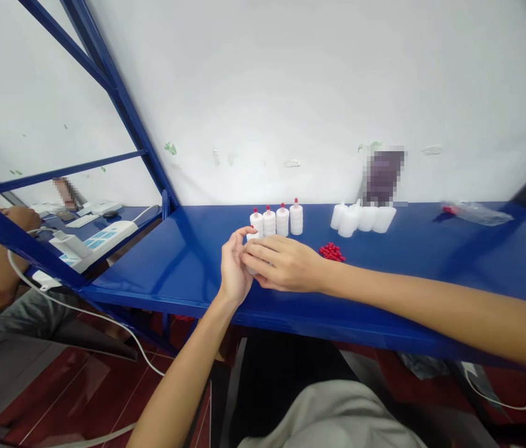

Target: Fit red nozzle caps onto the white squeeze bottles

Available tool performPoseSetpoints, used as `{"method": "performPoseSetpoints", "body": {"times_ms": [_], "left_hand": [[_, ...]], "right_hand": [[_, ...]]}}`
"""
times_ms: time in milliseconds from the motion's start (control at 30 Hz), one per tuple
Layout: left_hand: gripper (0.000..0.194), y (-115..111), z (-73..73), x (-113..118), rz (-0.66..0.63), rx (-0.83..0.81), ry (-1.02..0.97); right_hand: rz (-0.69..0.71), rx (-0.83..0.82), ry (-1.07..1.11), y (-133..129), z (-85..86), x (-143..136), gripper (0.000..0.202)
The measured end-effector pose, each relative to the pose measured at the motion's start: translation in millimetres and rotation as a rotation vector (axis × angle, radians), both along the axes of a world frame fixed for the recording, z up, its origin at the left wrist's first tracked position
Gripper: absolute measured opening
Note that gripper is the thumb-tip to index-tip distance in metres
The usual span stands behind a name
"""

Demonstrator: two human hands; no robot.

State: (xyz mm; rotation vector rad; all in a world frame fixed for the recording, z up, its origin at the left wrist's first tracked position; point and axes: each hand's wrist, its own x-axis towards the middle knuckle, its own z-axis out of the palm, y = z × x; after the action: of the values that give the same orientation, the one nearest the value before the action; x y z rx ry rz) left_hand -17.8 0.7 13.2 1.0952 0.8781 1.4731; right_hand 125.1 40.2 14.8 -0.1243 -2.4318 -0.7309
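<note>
On the blue shelf (188,261), just in front of the row of four capped bottles (276,221), we hold a small white bottle (252,238) between both hands. To seat its top well, we should keep it upright and steady. Our left hand (234,270) wraps its side, fingers curled; our right hand (284,264) closes over it. Red caps (332,252) lie right of the row.
</note>
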Motion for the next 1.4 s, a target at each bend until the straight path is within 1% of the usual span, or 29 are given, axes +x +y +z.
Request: {"method": "performPoseSetpoints", "body": {"times_ms": [100,233,300,333,367,400,433,467,500,567,633,700,767,833,900,967,1033,1100,1233,1300,1400], "left_hand": [[0.049,-1.8,4.5,-4.2,-0.04,-0.052,0.005],[0.052,-5.2,9.4,-3.5,-0.119,-0.088,-0.007],[0.052,-4.6,8.7,-1.8,-0.146,-0.057,0.013],[0.052,-3.2,7.4,-1.8,-0.137,-0.02,0.033],[0.051,-1.2,5.7,-2.9,-0.106,0.029,0.065],[0.049,1.2,3.7,-5.2,-0.05,0.085,0.114],[0.043,3.6,1.6,-8.7,0.021,0.138,0.192],[0.035,5.8,-0.3,-13.3,0.115,0.184,0.322],[0.029,7.4,-1.9,-18.3,0.172,0.209,0.523],[0.024,8.9,-4.6,-27.7,0.153,0.242,0.963],[0.022,8.8,-6.9,-33.4,0.178,0.245,1.272],[0.021,8.6,-9.8,-34.6,0.195,0.221,1.442],[0.017,9.0,-12.7,-33.6,0.177,0.204,1.515],[0.017,9.9,-14.7,-33.5,0.149,0.217,1.535],[0.017,10.6,-14.1,-35.9,0.133,0.238,1.503],[0.017,10.5,-10.3,-40.9,0.102,0.247,1.425],[0.018,9.7,-3.9,-47.3,0.066,0.247,1.315],[0.019,8.3,3.7,-54.0,0.057,0.239,1.202],[0.019,6.0,15.9,-65.9,0.13,0.203,1.019],[0.021,6.3,18.6,-70.5,0.188,0.188,0.951],[0.026,9.6,18.9,-73.5,0.304,0.183,0.843]], "right_hand": [[-0.034,0.063,-0.035,0.0,5.6,-2.3,0.025],[-0.063,0.056,-0.071,0.7,16.6,-2.3,0.026],[-0.017,-0.001,-0.106,4.1,24.1,1.3,0.022],[0.01,-0.057,-0.109,6.8,28.3,4.5,0.019],[0.027,-0.127,-0.092,10.2,32.9,8.5,0.018],[0.029,-0.207,-0.054,14.2,37.6,13.3,0.018],[0.013,-0.29,0.006,18.6,42.2,18.6,0.02],[-0.015,-0.363,0.075,23.3,46.4,23.9,0.022],[-0.048,-0.425,0.143,28.2,49.9,28.9,0.022],[-0.102,-0.525,0.252,37.7,53.7,36.3,0.02],[-0.119,-0.596,0.325,45.9,52.3,38.8,0.018],[-0.1,-0.634,0.388,51.8,46.7,36.1,0.017],[-0.069,-0.662,0.435,55.0,39.4,29.6,0.016],[-0.05,-0.715,0.469,56.0,32.7,21.5,0.017],[-0.049,-0.744,0.478,56.1,27.4,13.5,0.018],[-0.048,-0.711,0.452,56.8,23.2,6.7,0.019],[-0.048,-0.656,0.372,58.5,19.5,1.4,0.021],[-0.058,-0.611,0.28,60.9,15.7,-2.6,0.023],[-0.083,-0.531,0.212,65.6,6.5,-7.5,0.02],[-0.081,-0.514,0.215,67.2,1.6,-8.7,0.017],[-0.075,-0.522,0.221,68.1,-4.3,-10.6,0.016]]}}
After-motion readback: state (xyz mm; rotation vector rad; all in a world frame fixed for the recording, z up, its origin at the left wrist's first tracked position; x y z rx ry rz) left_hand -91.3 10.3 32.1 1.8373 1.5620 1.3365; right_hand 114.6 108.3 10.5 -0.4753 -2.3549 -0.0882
